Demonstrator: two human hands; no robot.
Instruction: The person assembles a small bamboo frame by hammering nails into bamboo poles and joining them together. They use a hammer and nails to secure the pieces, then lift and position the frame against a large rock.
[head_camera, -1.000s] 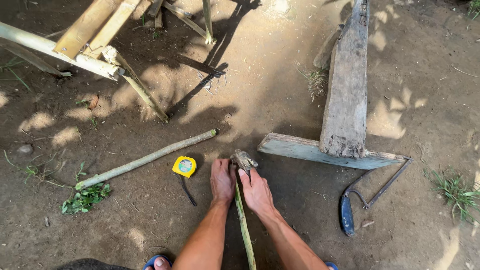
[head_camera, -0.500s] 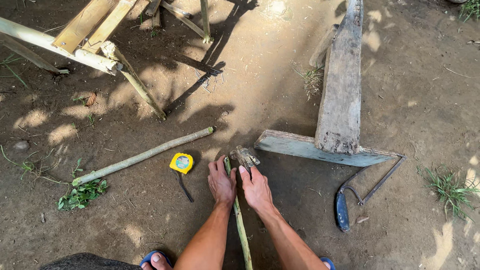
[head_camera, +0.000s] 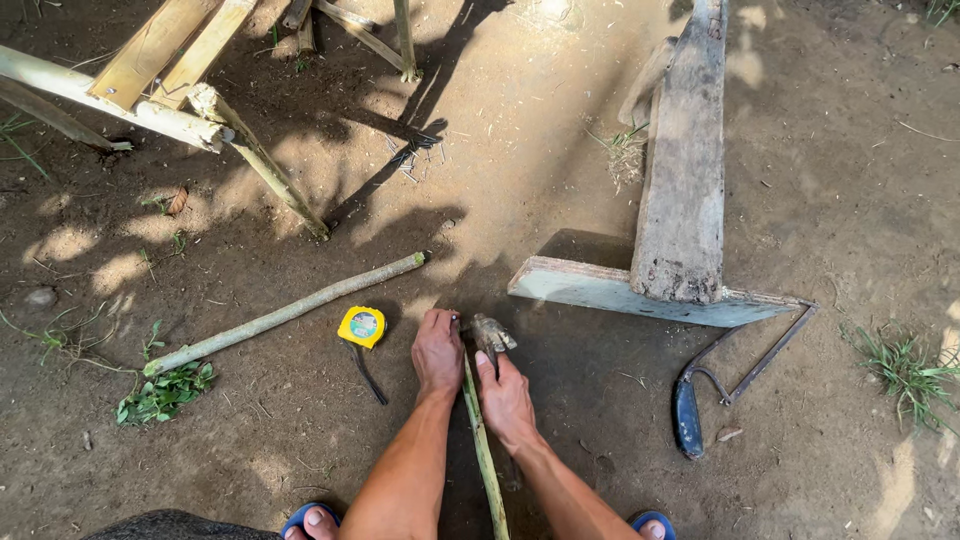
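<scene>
Left hand (head_camera: 437, 352): laid palm-down on the dirt, fingers together and pointing away, pressed against the left side of the thin green stick (head_camera: 483, 445); whether the fingers are curled round it cannot be told.
Right hand (head_camera: 506, 398): closed over the stick from the right, just behind its far end.
Thin green stick: stretched along the ground between the forearms, running from the bottom edge of the view up to the hands.
Stick end: a greyish-brown knobby lump (head_camera: 491, 332) is seen just past the right fingers, touching the stick's tip.
Tape measure (head_camera: 361, 326): yellow case with a dark strap, set on the ground just left of the left hand.
Long pole (head_camera: 285, 313): pale green, lying at a slant on the dirt, left of the tape measure.
Saw (head_camera: 735, 375): blue handle, thin metal frame, lying right of the hands, near the plank end.
Planks (head_camera: 682, 180): two weathered boards, one crossed over the other, beyond the hands.
Bamboo frame (head_camera: 150, 75): placed at upper left, partly out of view.
Footwear (head_camera: 312, 517): blue sandals with toes showing at the bottom edge.
</scene>
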